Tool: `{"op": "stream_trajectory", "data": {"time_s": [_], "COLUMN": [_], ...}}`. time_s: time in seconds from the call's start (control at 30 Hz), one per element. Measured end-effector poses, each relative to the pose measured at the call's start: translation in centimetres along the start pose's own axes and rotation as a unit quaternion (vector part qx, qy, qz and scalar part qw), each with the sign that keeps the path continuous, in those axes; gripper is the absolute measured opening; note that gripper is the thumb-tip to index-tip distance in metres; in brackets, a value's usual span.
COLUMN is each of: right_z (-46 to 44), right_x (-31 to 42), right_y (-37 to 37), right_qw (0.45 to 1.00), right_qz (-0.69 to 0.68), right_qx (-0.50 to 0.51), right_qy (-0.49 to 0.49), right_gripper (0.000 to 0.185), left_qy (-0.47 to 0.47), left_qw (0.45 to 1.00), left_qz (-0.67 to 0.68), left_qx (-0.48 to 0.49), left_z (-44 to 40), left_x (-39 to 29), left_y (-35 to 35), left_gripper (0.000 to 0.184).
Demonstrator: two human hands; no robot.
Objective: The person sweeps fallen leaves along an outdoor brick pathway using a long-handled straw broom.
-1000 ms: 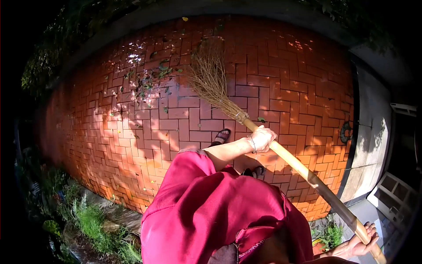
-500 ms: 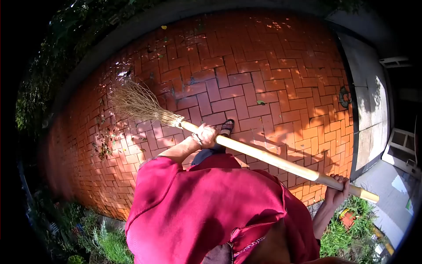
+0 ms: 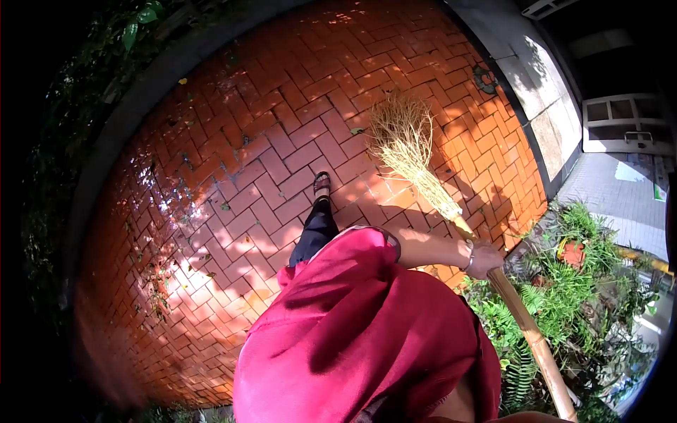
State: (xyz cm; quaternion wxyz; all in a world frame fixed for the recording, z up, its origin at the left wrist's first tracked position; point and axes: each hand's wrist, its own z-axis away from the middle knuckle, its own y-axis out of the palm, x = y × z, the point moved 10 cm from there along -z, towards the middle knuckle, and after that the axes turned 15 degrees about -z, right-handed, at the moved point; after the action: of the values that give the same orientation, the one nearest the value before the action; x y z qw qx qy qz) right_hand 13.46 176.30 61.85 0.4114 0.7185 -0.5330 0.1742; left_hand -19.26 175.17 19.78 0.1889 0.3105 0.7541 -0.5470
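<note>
My left hand [image 3: 485, 260], with a bracelet at the wrist, is wrapped round the pale wooden handle of a twig broom [image 3: 518, 310], just below where the bristles are bound. The arm reaches across to the right, in front of my body. Spread twig bristles [image 3: 405, 134] point away from me over the orange brick paving, and I cannot tell whether they touch it. The handle's lower end runs out at the bottom edge. My right hand is out of view; only a strip of skin shows at the bottom.
Herringbone brick paving [image 3: 282, 166] carries scattered leaves, with a sandalled foot [image 3: 321, 182] on it. Grass and ferns [image 3: 557, 303] border it at right, near an orange pot [image 3: 572, 254]. A concrete strip [image 3: 539, 106] and a white gate [image 3: 624, 123] lie beyond. Dark foliage lines the left.
The broom has swung from left to right, its bristles now pointing up and away. My left hand moved right with it. My right hand, earlier on the handle's end, has left the view.
</note>
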Motion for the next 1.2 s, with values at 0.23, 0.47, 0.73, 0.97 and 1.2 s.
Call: {"op": "stream_trajectory", "data": {"time_s": [0.23,0.47,0.73,0.97,1.2], "right_z": [7.8,13.9,23.1,38.2,53.6], "right_x": [-20.3,-25.5,-24.3,-26.9,-31.3], "right_y": [3.9,-0.9,17.5,43.1,56.6], "right_qw": [0.903,0.919,0.890,0.858,0.729], "right_qz": [-0.154,-0.150,-0.233,-0.213,-0.213], "right_qx": [0.159,-0.027,0.108,0.258,0.346], "right_qy": [0.368,0.362,0.377,0.390,0.551], "right_gripper": [0.018,0.018,0.020,0.023,0.017], "left_qy": [-0.240,-0.204,-0.186,-0.403,-0.609], "left_qw": [0.945,0.955,0.910,0.892,0.751], "left_qz": [0.003,-0.160,-0.362,-0.202,-0.227], "left_qx": [0.220,0.145,0.082,-0.029,-0.117], "left_z": [18.3,22.3,19.0,37.5,67.0], "left_x": [8.8,10.8,28.1,41.1,36.9], "left_y": [-0.9,-8.9,-22.8,-34.5,-36.1], "left_gripper": [0.017,0.012,0.010,0.022,0.023]}}
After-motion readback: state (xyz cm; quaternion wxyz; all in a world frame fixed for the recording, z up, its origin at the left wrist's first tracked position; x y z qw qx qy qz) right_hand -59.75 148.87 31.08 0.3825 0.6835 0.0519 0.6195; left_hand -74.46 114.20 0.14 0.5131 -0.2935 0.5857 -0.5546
